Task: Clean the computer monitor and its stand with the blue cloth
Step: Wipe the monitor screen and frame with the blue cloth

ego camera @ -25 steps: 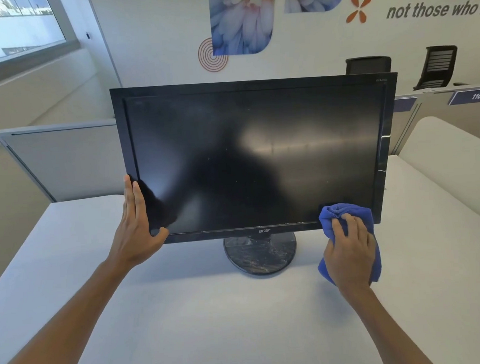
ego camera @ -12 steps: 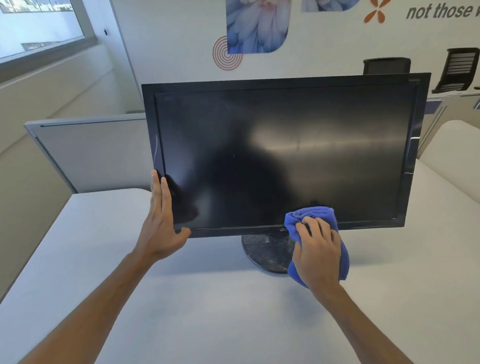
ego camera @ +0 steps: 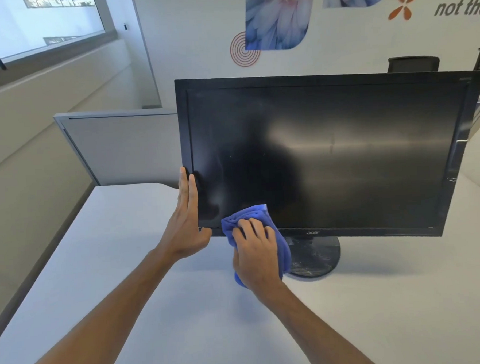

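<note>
While the left hand [ego camera: 186, 226] keeps its fingers straight and flat against the lower left edge of the monitor [ego camera: 323, 155], thumb tucked under the bottom corner, the right hand [ego camera: 255, 257] grips the bunched blue cloth [ego camera: 281, 243] just beside it, pressed to the bottom bezel. A second ago the cloth sat at the far right corner of the screen; half a second ago it was near the middle, over the stand [ego camera: 316, 257]. Now it lies close to the left hand, and the round stand base shows to the right of the right hand, dusty and streaked. Both forearms reach across the white desk [ego camera: 185, 324].
</note>
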Demonstrator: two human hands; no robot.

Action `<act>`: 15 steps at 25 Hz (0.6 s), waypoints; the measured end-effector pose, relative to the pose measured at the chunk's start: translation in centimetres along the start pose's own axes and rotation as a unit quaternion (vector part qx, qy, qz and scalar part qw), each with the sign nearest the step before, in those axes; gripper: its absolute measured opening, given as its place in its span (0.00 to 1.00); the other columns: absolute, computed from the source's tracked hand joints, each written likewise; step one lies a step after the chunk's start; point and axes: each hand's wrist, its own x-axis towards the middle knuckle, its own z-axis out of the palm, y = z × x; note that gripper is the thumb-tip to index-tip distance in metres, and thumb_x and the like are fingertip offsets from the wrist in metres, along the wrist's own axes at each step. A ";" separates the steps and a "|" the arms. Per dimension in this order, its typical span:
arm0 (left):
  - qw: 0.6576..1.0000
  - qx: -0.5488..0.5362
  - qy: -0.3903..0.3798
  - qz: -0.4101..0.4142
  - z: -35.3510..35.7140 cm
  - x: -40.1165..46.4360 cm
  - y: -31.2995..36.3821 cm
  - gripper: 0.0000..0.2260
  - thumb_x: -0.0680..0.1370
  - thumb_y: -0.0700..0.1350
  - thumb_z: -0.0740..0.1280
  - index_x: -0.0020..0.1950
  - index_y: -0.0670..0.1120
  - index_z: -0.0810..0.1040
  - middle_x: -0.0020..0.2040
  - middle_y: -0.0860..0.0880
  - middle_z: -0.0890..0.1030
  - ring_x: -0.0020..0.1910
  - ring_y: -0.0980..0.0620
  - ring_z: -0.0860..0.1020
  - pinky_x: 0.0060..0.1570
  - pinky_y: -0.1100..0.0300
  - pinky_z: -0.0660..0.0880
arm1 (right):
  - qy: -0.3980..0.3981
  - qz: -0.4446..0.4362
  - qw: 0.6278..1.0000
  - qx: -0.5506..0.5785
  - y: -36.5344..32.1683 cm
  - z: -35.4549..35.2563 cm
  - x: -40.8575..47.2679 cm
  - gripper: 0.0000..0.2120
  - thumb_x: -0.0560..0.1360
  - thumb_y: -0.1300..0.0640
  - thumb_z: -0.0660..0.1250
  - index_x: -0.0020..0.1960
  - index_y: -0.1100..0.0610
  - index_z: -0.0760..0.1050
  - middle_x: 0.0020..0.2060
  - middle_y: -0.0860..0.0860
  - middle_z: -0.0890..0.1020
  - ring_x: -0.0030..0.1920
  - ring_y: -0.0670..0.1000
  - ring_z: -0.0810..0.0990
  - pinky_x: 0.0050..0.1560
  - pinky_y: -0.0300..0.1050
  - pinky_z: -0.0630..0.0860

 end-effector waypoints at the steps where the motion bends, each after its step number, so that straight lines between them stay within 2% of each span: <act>1: 1.000 -0.013 -0.001 0.003 -0.1 0.0 -0.2 0.53 0.66 0.37 0.70 0.79 0.50 0.35 0.79 0.52 0.32 0.75 0.36 0.62 0.36 0.75 0.71 | -0.005 -0.009 1.000 0.005 -1.1 0.4 0.4 0.12 0.66 0.56 0.75 0.48 0.53 0.79 0.47 0.49 0.81 0.50 0.52 0.79 0.50 0.50 0.77; 4: 0.999 -0.053 -0.011 0.003 -0.6 -0.1 -0.7 0.51 0.69 0.40 0.68 0.78 0.52 0.34 0.80 0.54 0.34 0.78 0.42 0.58 0.43 0.77 0.71 | -0.026 -0.034 0.999 0.023 -3.6 1.8 1.3 0.11 0.67 0.55 0.73 0.49 0.52 0.79 0.49 0.47 0.80 0.53 0.51 0.77 0.53 0.49 0.75; 7: 0.997 -0.069 -0.023 -0.019 -1.5 -0.1 -0.7 0.48 0.71 0.42 0.67 0.77 0.54 0.34 0.79 0.57 0.35 0.71 0.54 0.64 0.46 0.78 0.71 | -0.044 -0.061 0.997 0.033 -4.9 2.9 1.8 0.13 0.69 0.54 0.72 0.53 0.51 0.79 0.52 0.46 0.80 0.55 0.51 0.76 0.55 0.49 0.74; 10: 0.996 -0.079 -0.020 -0.026 -2.0 -0.1 -0.7 0.40 0.74 0.41 0.60 0.77 0.54 0.38 0.79 0.56 0.37 0.71 0.62 0.56 0.52 0.82 0.65 | -0.065 -0.088 0.994 0.030 -4.6 3.4 1.8 0.15 0.69 0.53 0.72 0.55 0.51 0.78 0.54 0.46 0.80 0.56 0.51 0.76 0.57 0.49 0.74; 12: 0.996 -0.083 -0.014 -0.026 -2.1 -0.1 -0.7 0.37 0.73 0.42 0.55 0.77 0.53 0.38 0.79 0.56 0.37 0.74 0.58 0.57 0.52 0.81 0.66 | -0.083 -0.122 0.989 0.020 -3.7 3.4 1.7 0.18 0.69 0.51 0.73 0.58 0.51 0.78 0.57 0.47 0.80 0.58 0.50 0.75 0.59 0.48 0.74; 14: 0.996 -0.080 -0.013 -0.029 -2.1 0.1 -0.5 0.36 0.73 0.41 0.53 0.77 0.52 0.39 0.79 0.56 0.39 0.75 0.48 0.63 0.51 0.81 0.66 | -0.107 -0.168 0.980 0.000 -2.5 3.4 1.3 0.21 0.70 0.50 0.72 0.62 0.51 0.76 0.61 0.47 0.78 0.62 0.51 0.73 0.61 0.49 0.73; 15: 0.997 -0.074 -0.010 -0.030 -2.1 0.1 -0.4 0.35 0.73 0.41 0.53 0.77 0.51 0.40 0.79 0.56 0.40 0.73 0.43 0.67 0.49 0.81 0.67 | -0.120 -0.195 0.973 -0.016 -2.0 3.4 0.9 0.23 0.71 0.50 0.71 0.65 0.52 0.75 0.63 0.47 0.77 0.65 0.51 0.70 0.62 0.49 0.73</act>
